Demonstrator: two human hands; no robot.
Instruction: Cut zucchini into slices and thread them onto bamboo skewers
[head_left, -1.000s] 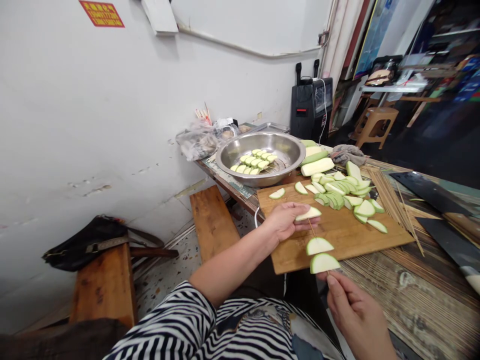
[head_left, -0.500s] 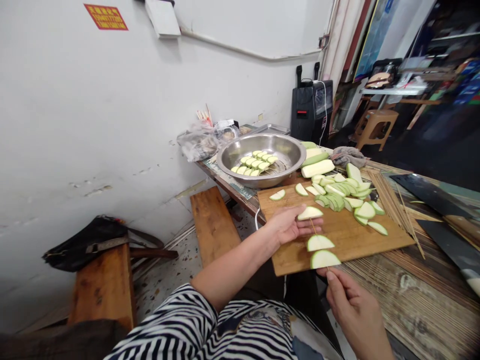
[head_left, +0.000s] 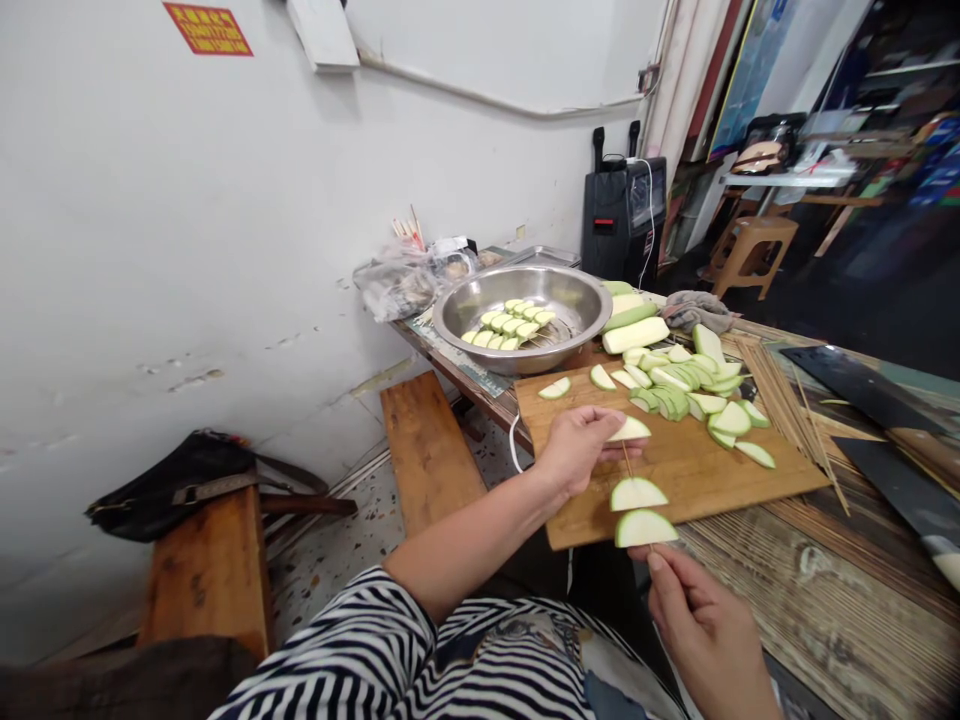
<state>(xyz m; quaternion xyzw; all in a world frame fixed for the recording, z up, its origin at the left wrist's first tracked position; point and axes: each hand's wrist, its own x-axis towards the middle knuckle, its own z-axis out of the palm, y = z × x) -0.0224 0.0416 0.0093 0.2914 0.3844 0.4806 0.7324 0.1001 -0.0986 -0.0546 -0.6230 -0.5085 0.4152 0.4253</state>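
My left hand (head_left: pixel 581 447) grips a half-round zucchini slice (head_left: pixel 630 429), thumb on top and fingers beneath. A thin wooden skewer (head_left: pixel 628 458) runs from that slice down through two more slices (head_left: pixel 638 493), the lower one (head_left: pixel 645 528) close to my right hand (head_left: pixel 697 610). Between thumb and forefinger, my right hand pinches the skewer's near end. Under the left hand lies a wooden cutting board (head_left: pixel 600 515), with a heap of cut zucchini slices (head_left: pixel 675 385) on its far right part.
Behind the board, a steel basin (head_left: pixel 450 335) holds several skewered slices. Peeled zucchinis (head_left: pixel 636 335) lie beside it. Loose skewers (head_left: pixel 780 400) and two dark-bladed knives (head_left: pixel 892 490) rest on the table's right. Wooden benches (head_left: pixel 431 450) stand at left, one bearing a black bag (head_left: pixel 172 487).
My left hand has turned and its thumb has closed over the top slice, where the fingers were stretched out flatter before. The right hand and skewer have shifted slightly down and left.
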